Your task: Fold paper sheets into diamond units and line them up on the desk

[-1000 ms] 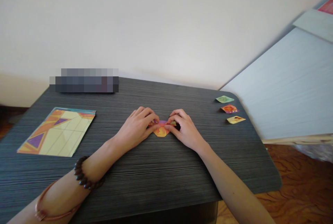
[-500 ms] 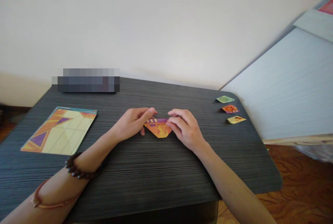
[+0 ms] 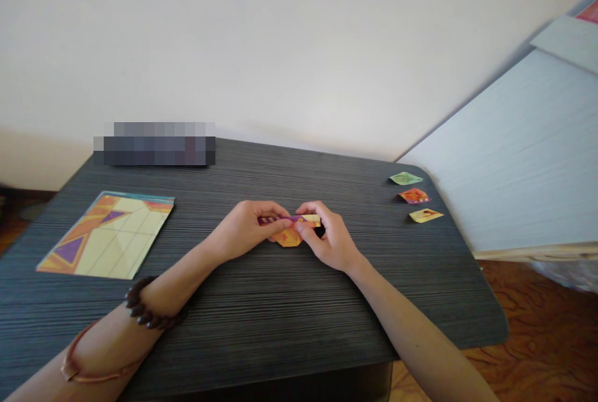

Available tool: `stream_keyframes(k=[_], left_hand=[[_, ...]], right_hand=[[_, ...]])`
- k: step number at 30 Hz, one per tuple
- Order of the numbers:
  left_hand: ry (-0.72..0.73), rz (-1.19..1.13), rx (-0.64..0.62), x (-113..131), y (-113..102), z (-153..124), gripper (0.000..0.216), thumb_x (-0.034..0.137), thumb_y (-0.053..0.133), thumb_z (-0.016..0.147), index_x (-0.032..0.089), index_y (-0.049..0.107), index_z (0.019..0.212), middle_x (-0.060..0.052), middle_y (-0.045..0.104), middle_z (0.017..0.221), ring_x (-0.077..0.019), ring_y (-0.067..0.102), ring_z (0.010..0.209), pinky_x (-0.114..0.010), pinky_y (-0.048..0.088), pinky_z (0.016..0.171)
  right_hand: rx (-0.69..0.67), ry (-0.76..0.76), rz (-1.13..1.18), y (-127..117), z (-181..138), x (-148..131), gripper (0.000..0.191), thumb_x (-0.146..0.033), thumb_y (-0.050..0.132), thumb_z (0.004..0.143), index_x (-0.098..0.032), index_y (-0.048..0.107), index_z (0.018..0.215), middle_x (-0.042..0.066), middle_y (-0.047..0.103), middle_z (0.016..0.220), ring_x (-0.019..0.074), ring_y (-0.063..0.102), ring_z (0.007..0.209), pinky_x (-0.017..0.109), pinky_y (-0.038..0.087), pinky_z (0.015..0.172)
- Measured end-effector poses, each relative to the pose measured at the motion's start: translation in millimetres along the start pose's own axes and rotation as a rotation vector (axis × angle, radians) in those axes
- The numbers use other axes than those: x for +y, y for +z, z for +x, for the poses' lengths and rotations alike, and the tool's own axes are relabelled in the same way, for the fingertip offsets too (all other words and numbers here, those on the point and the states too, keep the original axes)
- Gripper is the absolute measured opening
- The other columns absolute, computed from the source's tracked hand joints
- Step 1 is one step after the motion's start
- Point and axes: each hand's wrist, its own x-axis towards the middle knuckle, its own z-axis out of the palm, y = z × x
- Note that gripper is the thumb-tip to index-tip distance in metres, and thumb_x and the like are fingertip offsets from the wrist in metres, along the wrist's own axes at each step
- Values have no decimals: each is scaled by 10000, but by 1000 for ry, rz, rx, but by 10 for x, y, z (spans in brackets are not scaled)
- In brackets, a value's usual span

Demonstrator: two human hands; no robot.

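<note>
Between my two hands is a small folded piece of origami paper (image 3: 288,239), orange below with a purple and pale yellow band along its upper edge. My left hand (image 3: 256,222) pinches its left side, thumb on the near face and fingers behind. From the other side my right hand (image 3: 329,237) grips it, its thumb close to the left thumb at the middle of the band. The fingers cover part of the paper. A stack of patterned paper sheets (image 3: 128,240), cream, orange and purple on top, lies to the left of my left hand.
Three small folded paper pieces rest near the table's right end: a green one (image 3: 405,178), an orange-red one (image 3: 413,196) and a yellow one (image 3: 425,215). A blurred-out object (image 3: 156,145) stands at the back left of the dark table (image 3: 261,315). A pale panel (image 3: 509,159) borders the right.
Both hands have closed in toward the paper's middle, and the thumbs now press nearly together. The upper band looks turned, with a pale yellow stretch showing at its right end.
</note>
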Motion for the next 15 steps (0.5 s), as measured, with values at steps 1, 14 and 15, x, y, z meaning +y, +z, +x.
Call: stream_keyframes(k=[1,14,15], left_hand=[[13,27,35,3,9,-1,288,431,587,780,186,690,892,-2,697,763,-144,629,694,-224,492,638],[-49,-189,-111,9,-102,8,306,395,624,761,154,644,949,-43,719,793,-161,664,711,-288,537,697],[-49,-175,-104,-6,-96,10,305,397,628,755,158,644,944,-34,714,774,-158,661,698,-279,534,681]], right_hand=[[-9,23,-7,-7,4,0,157,-264,508,844,-208,524,989,14,625,853,133,586,721,251,462,640],[117,52,102,-24,-4,111,158,-321,562,822,-217,563,940,17,616,854,143,573,720,274,473,665],[115,50,106,-26,-5,108,155,-318,565,820,-217,563,938,16,617,855,143,575,722,276,473,670]])
